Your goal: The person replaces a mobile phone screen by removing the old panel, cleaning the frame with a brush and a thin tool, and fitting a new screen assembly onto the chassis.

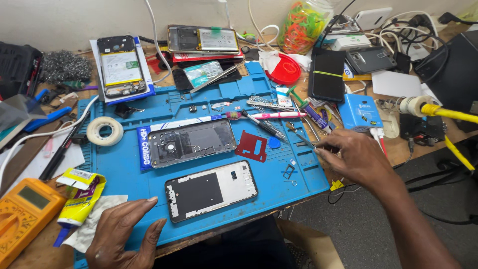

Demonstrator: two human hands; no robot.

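My left hand (124, 234) rests flat and open on the blue work mat (279, 189) at its near left corner, holding nothing, just left of a phone frame (211, 189) lying face down. My right hand (356, 157) is at the mat's right edge, fingers pinched on thin metal tweezers (303, 140) whose tips point left. A second opened phone body (191, 142) lies on a long blue box in the middle of the mat, with a small red plastic piece (252, 147) beside it.
A tape roll (104, 130), a yellow multimeter (22, 211) and a glue tube (79, 199) lie at the left. More opened phones (121, 65) sit at the back. Pens, a toothbrush (269, 115), a blue box (359, 110), cables and a yellow-tipped tool (438, 110) crowd the right.
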